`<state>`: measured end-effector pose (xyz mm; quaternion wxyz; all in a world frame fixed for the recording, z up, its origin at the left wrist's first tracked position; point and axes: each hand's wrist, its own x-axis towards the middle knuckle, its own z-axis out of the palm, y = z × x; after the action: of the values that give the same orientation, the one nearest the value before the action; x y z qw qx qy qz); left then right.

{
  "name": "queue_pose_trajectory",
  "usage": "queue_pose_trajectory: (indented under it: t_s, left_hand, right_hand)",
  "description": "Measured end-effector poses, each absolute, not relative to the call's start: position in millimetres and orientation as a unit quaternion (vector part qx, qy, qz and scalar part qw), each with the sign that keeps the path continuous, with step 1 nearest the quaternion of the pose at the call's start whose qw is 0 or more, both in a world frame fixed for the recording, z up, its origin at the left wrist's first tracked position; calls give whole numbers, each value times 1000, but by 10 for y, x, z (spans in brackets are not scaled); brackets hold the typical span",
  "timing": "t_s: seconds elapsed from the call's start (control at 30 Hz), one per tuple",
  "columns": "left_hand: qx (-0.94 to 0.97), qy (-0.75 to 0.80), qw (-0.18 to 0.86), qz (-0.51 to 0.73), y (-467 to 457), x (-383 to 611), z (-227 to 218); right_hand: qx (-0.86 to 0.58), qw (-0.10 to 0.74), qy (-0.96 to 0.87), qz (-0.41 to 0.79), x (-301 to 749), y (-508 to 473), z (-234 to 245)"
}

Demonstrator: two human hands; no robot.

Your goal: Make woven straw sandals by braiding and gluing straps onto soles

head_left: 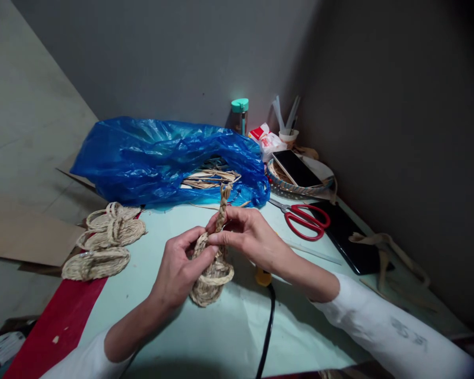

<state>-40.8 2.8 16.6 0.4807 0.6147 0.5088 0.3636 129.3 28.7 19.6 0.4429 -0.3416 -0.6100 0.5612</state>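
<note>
Between my hands is a small woven straw sandal (207, 289), its sole end toward me and a loop strap across it. My left hand (177, 266) grips its left edge, thumb pressed on top. A short braided straw strip (222, 208) rises from the far end of the sandal, its frayed tip pointing up. My right hand (248, 234) pinches the base of this braid between thumb and fingers, close to my left fingertips. Exactly how the braid joins the sandal is hidden by my fingers.
Several finished straw sandals (97, 263) lie at left. Behind is a blue plastic bag (154, 158) with dry straw (209, 179). At right are red-handled scissors (308, 221), a black tablet (351, 242), a basket (280, 184) bearing a phone (296, 167), and a yellow-ended tool with black cord (263, 276).
</note>
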Motion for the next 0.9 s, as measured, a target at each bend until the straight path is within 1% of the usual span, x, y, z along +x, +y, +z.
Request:
queue_pose_trajectory:
  t_s: [0.2,0.37,0.43,0.57,0.7,0.83,0.9]
  left_hand:
    - [623,498,478,367,50,-359,211]
    - [630,510,464,357,43,-391,185]
    - [626,505,463,372,42,-410,175]
    - [610,483,486,397,57,-420,195]
    - [613,484,474,405,97,-417,219]
    - [601,510,448,422,159,-455,175]
    - [592,521,435,435,184,-484,144]
  right_hand:
    - [-352,476,-597,542,1278,249,184]
    - [-357,485,-612,512,1264,231,176]
    - [-358,490,-633,480,1271,220,178]
    - [-361,484,-702,379,1299,152,210]
    - [-336,459,-749,340,1297,5,297]
    - [-296,456,-795,268,1282,-152,392]
    - [-283,454,-800,272,1282,-201,409]
